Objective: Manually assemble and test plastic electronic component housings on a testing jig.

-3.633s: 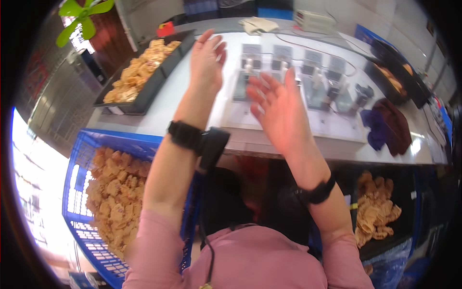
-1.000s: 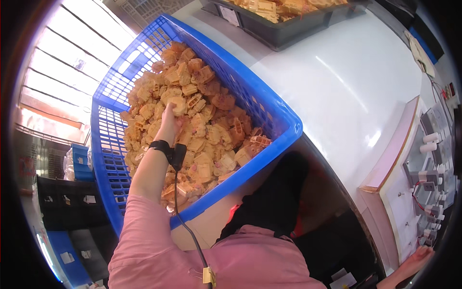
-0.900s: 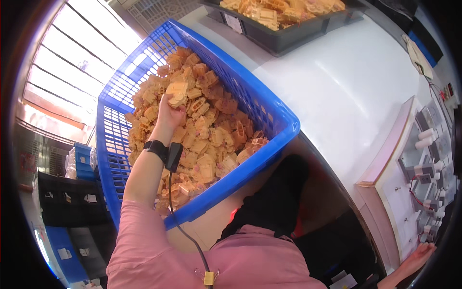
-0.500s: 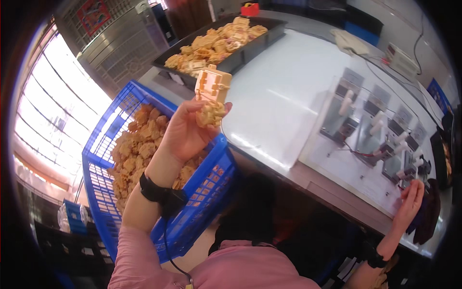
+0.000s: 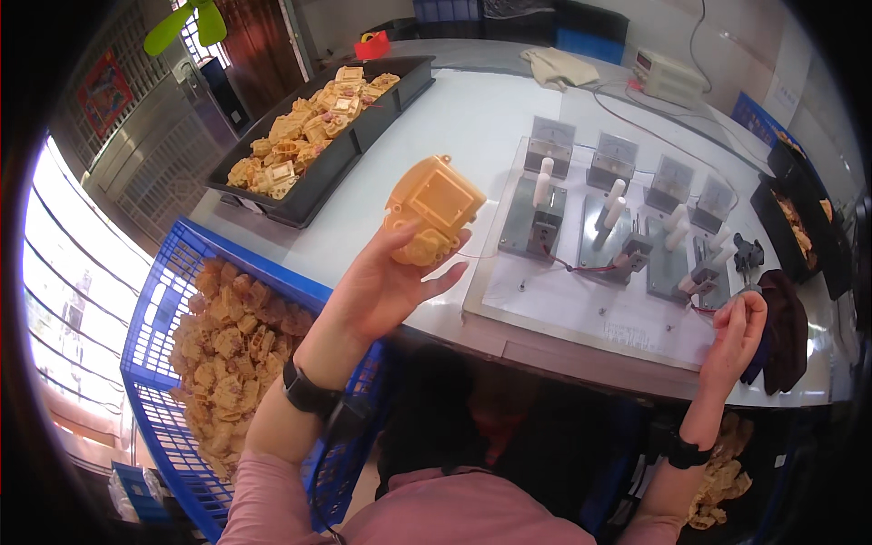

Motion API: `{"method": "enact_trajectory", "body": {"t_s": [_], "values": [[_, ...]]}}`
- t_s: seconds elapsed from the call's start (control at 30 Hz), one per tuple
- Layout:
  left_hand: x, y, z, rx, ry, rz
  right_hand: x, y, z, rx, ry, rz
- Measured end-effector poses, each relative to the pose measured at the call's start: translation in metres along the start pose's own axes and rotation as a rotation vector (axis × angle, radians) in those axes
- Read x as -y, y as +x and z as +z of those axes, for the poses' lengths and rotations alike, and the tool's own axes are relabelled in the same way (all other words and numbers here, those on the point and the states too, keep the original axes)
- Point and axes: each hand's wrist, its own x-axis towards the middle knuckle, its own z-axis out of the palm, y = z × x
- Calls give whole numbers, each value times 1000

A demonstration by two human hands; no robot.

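My left hand (image 5: 386,286) holds up a yellow-orange moulded plastic part (image 5: 433,209) over the white table (image 5: 427,136). A blue basket (image 5: 173,272) full of the same kind of parts stands low at my left. My right hand (image 5: 738,331) rests at the table's near right edge, fingers curled beside a dark cloth (image 5: 788,318); whether it grips anything I cannot make out. Between the hands lies a white test board (image 5: 599,300) with several meters and upright white handles.
A black tray (image 5: 400,86) of yellow parts sits at the far left of the table. Another black tray (image 5: 795,213) lies at the right. A beige instrument box (image 5: 668,77) and cables are at the back. More parts lie below the table at right (image 5: 718,472).
My left hand took a part out of the blue basket and lifted it up over the table. My view swung from the basket to the table. My right hand stayed at the table's right edge.
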Motion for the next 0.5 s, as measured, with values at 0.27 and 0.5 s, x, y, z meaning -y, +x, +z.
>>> {"method": "enact_trajectory", "body": {"t_s": [0.27,0.5], "values": [[0,20,-23,-12,818,356,66,-41,88,201,79,-91],[-8,28,-29,-4,883,418,52,-36,169,626,-70,32]]}}
